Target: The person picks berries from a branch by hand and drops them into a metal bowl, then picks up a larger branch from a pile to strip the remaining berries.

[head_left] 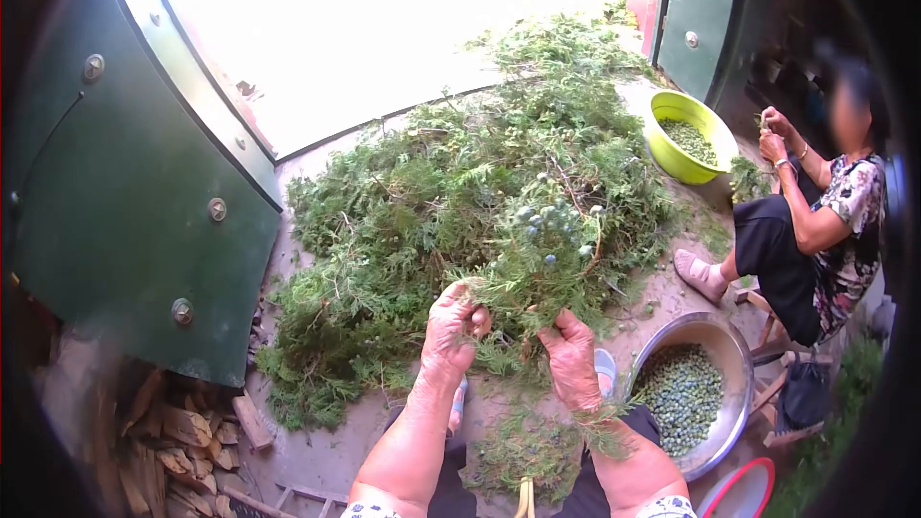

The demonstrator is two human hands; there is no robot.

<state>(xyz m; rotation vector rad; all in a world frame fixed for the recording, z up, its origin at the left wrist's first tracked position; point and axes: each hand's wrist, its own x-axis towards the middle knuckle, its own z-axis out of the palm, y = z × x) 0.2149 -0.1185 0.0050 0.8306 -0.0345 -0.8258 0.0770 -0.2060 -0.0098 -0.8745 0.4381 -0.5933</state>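
Note:
Both hands are raised in front of a big heap of cut evergreen branches (432,192). My left hand (449,331) is closed, its fingertips pinching the leafy edge of an evergreen sprig (537,273) that bears blue-green cones. On the other side, my right hand (573,360) is closed around the lower end of the same sprig. Foliage hides part of the fingers. Beside my right forearm stands a metal basin (739,364) holding many small green cones (679,398). Below my hands, between my knees, lies a patch of loose green clippings (523,456).
A co-worker (815,211) sits at the right, hands raised around a small piece. A yellow-green basin (724,139) with cones stands nearby. Split firewood (187,427) lies lower left beneath a green door (144,182). A red-rimmed container (739,494) sits lower right.

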